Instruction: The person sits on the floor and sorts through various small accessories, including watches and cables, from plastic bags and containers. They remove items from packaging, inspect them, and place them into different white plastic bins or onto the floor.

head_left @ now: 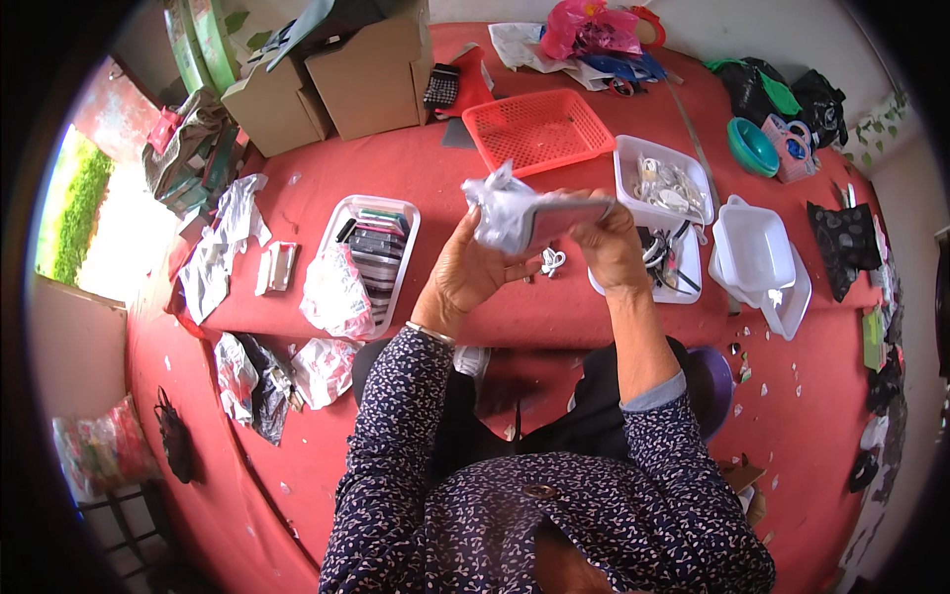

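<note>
Left hand: the left hand (465, 272) is raised above the red table (416, 163), its fingers clenched on the lower part of a clear plastic bag (500, 213).
Right hand: the right hand (609, 243) is held just beside the left, its fingers closed over the right end of a flat pink-edged item (564, 216).
Held item: the flat pink-edged item is held level between both hands, above the table's front edge; its left part is covered by the clear plastic bag, whose crumpled top stands up at the left.
Below the hands: a small white coiled cable (551, 261) is seen lying on the table, just under the held item.
Left of the hands: a white tray (341, 220) filled with flat dark and striped items is set on the table, with a crumpled pinkish bag (334, 294) resting over its near end.
Right of the hands: a white tray of cables (661, 183) is placed behind the right hand, and empty white tubs (752, 252) are stacked further right.
Behind: a red mesh basket (539, 129) and cardboard boxes (327, 84) are placed toward the far edge.
Sleeves: both forearms are covered by a dark spotted fabric, the right sleeve pushed up.
</note>
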`<state>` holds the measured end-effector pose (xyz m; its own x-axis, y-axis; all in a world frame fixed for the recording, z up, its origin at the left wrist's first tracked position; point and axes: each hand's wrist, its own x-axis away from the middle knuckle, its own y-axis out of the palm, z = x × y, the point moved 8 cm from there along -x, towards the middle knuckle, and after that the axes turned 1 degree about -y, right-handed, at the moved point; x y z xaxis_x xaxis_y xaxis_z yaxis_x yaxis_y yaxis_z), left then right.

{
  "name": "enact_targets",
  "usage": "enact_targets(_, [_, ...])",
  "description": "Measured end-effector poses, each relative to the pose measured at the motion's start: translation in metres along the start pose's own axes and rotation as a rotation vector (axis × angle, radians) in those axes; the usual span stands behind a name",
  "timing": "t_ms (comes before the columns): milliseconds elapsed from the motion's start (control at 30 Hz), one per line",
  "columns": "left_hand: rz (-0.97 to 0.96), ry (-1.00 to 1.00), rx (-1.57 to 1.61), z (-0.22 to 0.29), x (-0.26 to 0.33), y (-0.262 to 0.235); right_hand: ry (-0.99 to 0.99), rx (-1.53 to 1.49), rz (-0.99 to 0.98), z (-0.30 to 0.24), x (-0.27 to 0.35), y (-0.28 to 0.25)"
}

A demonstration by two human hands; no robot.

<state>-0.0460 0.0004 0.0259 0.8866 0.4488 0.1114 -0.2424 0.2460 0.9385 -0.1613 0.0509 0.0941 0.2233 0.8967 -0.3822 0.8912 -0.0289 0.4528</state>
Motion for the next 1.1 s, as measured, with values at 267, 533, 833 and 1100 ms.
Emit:
enact_targets(267, [0.044,0.169,0.039,0.022,0.001,-0.007,0.268,0.586,-0.417,0.016,0.017,0.036])
enact_targets(533, [0.305,0.312,-0.326,0.030,-0.005,-0.038,0.675,0.154,0.211,0.055,0.026,-0.011])
enact_targets(833, [0.006,0.118,0.014,0.011,0.000,-0.009,0.608,0.260,0.272,0.067,0.030,-0.017])
enact_targets(1100, [0.197,0.139,-0.446,0.008,0.001,-0.010,0.609,0.579,0.151,0.067,0.025,-0.030])
